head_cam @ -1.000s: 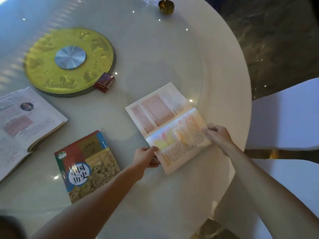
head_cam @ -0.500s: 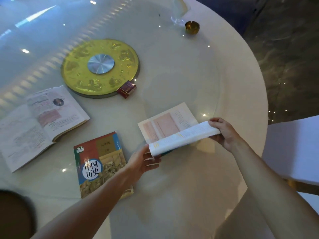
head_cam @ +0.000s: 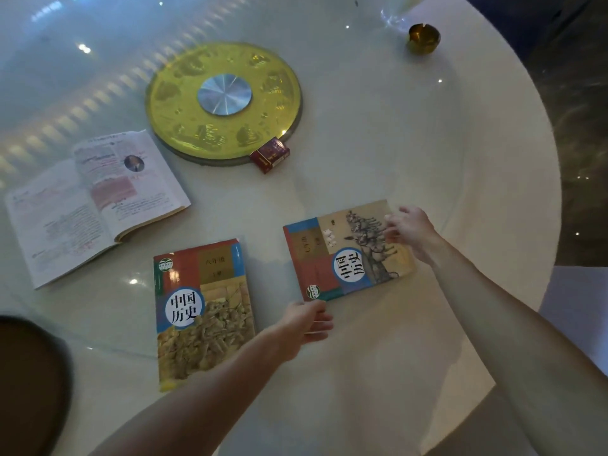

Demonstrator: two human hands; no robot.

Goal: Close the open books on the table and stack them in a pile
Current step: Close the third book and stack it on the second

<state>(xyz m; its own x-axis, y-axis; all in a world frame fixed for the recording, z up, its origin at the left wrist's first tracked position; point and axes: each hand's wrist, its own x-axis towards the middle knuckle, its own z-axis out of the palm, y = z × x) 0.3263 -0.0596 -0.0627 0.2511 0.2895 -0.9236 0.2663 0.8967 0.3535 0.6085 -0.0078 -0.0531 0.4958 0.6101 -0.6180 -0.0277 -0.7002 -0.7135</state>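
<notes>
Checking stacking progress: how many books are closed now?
2: the closed book near the left forearm, and the horse-cover book between both hands. The open book lies far left.

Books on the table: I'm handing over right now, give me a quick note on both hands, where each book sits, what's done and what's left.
Left hand: at the near corner of the horse-cover book; whether its fingers grip that corner is unclear.
Right hand: open, fingers spread over the same book's far edge.
Horse-cover book: closed, flat on the table, cover up.
Second closed book: flat to its left, apart from it.
Open book: further left, pages up.
Done: two books are closed.
Left: close the open book, then stack all three; nothing is stacked yet.
</notes>
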